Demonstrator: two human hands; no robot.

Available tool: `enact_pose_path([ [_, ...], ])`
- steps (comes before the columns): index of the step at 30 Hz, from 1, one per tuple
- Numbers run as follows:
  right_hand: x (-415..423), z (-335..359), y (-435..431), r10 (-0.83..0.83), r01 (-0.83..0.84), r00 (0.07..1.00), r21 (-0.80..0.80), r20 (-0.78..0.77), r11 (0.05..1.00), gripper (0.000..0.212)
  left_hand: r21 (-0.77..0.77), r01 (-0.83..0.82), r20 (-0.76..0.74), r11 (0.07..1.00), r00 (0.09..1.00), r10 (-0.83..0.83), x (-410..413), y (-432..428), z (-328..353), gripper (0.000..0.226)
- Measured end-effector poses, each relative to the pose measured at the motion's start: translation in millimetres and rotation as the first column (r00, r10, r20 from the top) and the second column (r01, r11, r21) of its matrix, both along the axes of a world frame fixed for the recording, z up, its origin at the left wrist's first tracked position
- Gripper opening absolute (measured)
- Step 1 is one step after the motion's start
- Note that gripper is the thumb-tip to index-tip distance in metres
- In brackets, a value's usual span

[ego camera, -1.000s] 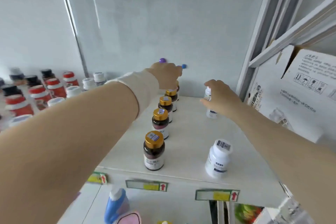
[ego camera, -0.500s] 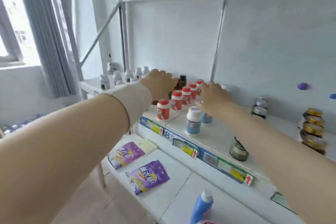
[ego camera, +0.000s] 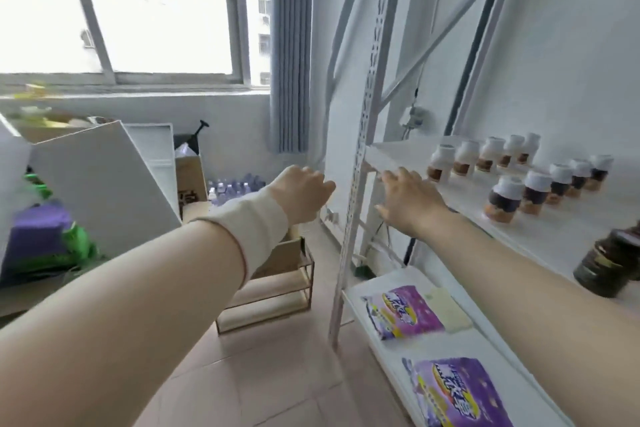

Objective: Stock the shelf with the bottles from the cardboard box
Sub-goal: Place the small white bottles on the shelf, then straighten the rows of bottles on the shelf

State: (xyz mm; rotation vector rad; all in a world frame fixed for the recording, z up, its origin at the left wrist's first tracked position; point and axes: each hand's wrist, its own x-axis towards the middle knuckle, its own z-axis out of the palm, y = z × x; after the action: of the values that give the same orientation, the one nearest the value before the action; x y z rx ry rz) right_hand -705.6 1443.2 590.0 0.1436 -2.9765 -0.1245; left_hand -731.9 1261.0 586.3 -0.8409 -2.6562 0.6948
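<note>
Label text on all stock was blurred, unreadable. Shelf (ego camera: 554, 239): ten white-capped brown bottles (ego camera: 504, 198) near left end, in two rows of five; one dark bottle (ego camera: 604, 269) at front edge, further right. Lower shelf (ego camera: 394, 277): two purple pouches (ego camera: 403, 310), print illegible. Right hand (ego camera: 410, 199) was empty, fingers extended, over shelf's front left corner. Left hand (ego camera: 304, 194) was beyond shelf's left end, fingers loosely curled, nothing seen in it. Cardboard box (ego camera: 188, 173) stood on floor by window wall, dark print unreadable.

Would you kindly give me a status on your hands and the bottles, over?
Left hand empty, loosely curled. Right hand open, empty, at shelf edge. White-capped bottles in two rows on shelf. Upright post between the hands.
</note>
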Motion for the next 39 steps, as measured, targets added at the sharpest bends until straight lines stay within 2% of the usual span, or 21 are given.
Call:
enact_pose_path([
  [9, -207.4, -93.7, -91.2, 0.192, -0.190, 0.976, -0.032, 0.099, 0.981, 0.051, -0.013, -0.221, 0.122, 0.975, 0.968, 0.221, -181.7, -92.1, -80.6, 0.050],
  [17, -374.1, -174.5, -148.5, 0.302, -0.309, 0.907, -0.024, 0.295, 0.951, 0.050, -0.031, -0.434, 0.399, 0.900, 0.820, 0.409, -309.3, -174.4, -169.2, 0.038],
  [24, -479.4, -255.6, -224.8, 0.366, -0.398, 0.814, -0.025, 0.452, 0.917, 0.051, 0.007, -0.555, 0.526, 0.832, 0.710, 0.469, -400.4, -251.1, -256.9, 0.026],
  [30, -553.4, -360.5, -281.5, 0.283, -0.310, 0.698, -0.078, 0.657, 0.947, 0.052, 0.070, -0.602, 0.702, 0.795, 0.596, 0.390, -501.0, -298.1, -355.8, 0.030],
  [33, -574.6, -406.7, -304.2, 0.216, -0.206, 0.604, -0.112, 0.768, 0.972, 0.051, 0.028, -0.617, 0.777, 0.787, 0.508, 0.371, -533.1, -312.7, -399.0, 0.028],
  [39, -600.5, -476.4, -324.4, 0.154, 0.013, 0.443, -0.178, 0.883, 0.984, 0.052, -0.096, -0.563, 0.880, 0.821, 0.337, 0.335, -578.5, -325.9, -473.5, 0.031],
])
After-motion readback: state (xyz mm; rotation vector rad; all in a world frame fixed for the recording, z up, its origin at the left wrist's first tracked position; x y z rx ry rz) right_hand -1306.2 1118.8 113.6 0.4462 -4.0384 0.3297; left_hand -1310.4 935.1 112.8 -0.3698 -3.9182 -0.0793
